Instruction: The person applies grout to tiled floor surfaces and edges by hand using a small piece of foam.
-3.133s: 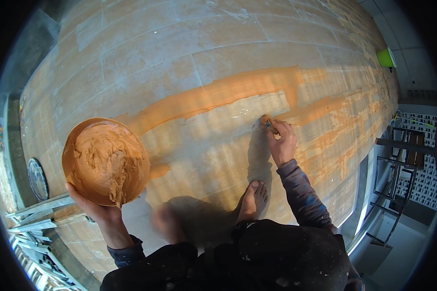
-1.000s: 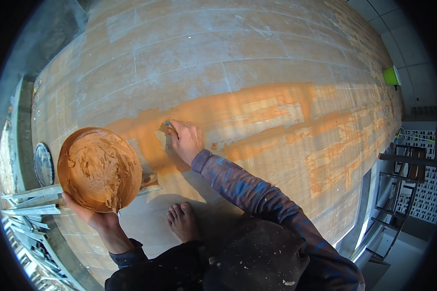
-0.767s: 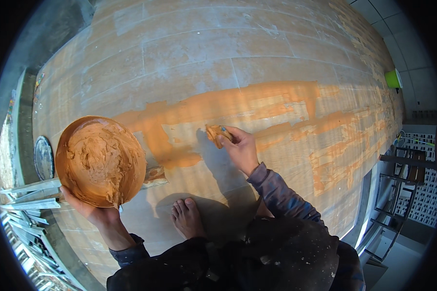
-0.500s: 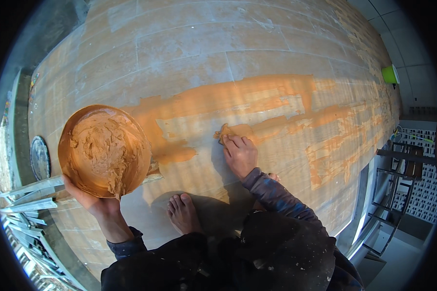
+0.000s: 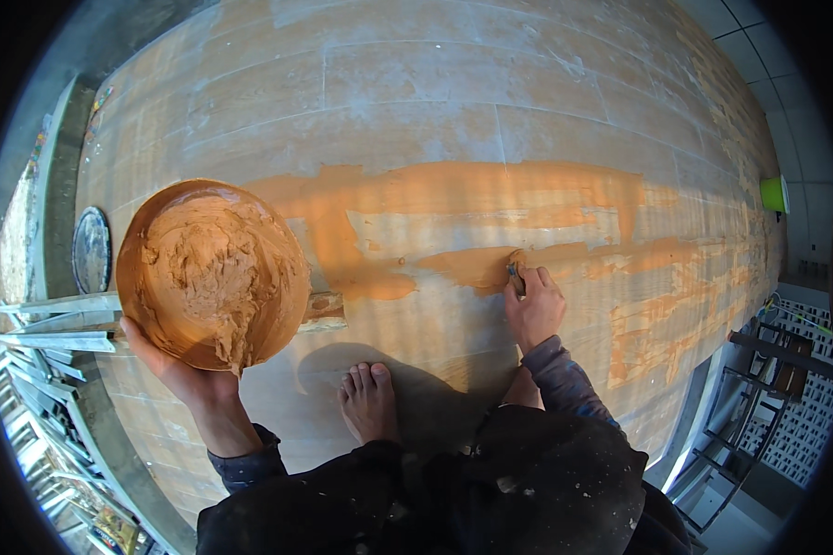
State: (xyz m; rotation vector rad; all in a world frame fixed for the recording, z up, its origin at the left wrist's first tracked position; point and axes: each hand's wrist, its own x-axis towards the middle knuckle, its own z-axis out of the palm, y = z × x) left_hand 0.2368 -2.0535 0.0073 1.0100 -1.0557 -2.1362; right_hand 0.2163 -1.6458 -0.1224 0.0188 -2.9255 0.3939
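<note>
Orange paste (image 5: 217, 268) lay heaped in a round bowl (image 5: 292, 305) at the left of the head view, with a thick tongue of it running up to the rim nearest the person. The left hand (image 5: 194, 384) carried the bowl from below, thumb along its outer left side; its fingers were hidden underneath, so how wide that grip was spread could not be told. The right hand (image 5: 535, 310) had its grip closed, thumb and fingers pinched on a small, paste-smeared spreader (image 5: 515, 264) at the floor (image 5: 389, 74).

Half a second earlier the spreader had been farther left, just short of the orange band's left end. By this moment it had moved right, and a wet orange patch (image 5: 463, 266) lay to its left, lengthening that band leftward. The bowl remained in the left hand. The bare left foot (image 5: 368, 402) stayed planted between the two hands, on the near side of the coated strip.
</note>
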